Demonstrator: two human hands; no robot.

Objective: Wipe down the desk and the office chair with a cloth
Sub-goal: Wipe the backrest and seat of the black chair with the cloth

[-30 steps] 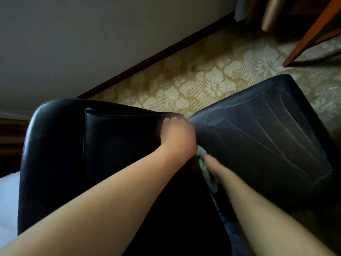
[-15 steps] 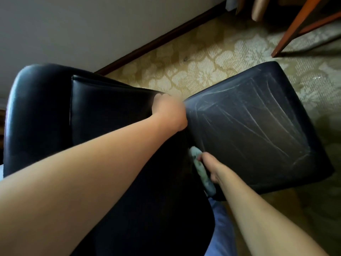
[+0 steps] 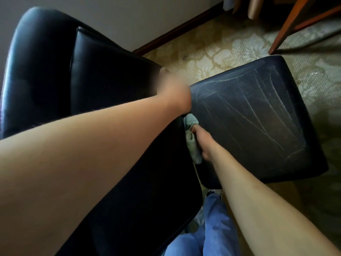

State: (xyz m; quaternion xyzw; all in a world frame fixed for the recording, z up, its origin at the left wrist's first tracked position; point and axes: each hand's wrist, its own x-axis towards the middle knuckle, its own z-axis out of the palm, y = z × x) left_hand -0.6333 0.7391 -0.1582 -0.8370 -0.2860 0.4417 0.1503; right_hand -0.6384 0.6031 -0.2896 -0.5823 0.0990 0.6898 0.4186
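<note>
Cloth (image 3: 192, 140), pale and bunched, sits in the crease where one black office chair's (image 3: 114, 100) backrest meets its streaked seat (image 3: 258, 115), pinched by the right hand (image 3: 203, 143); the blurred left hand (image 3: 173, 89) rests at the backrest edge, its grip unclear. Bracing the backrest while dragging the single cloth along the full seam would likely clean it best

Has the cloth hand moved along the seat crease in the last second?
Cannot tell: the right hand holds the cloth at the seat crease throughout; the camera shifted.
</note>
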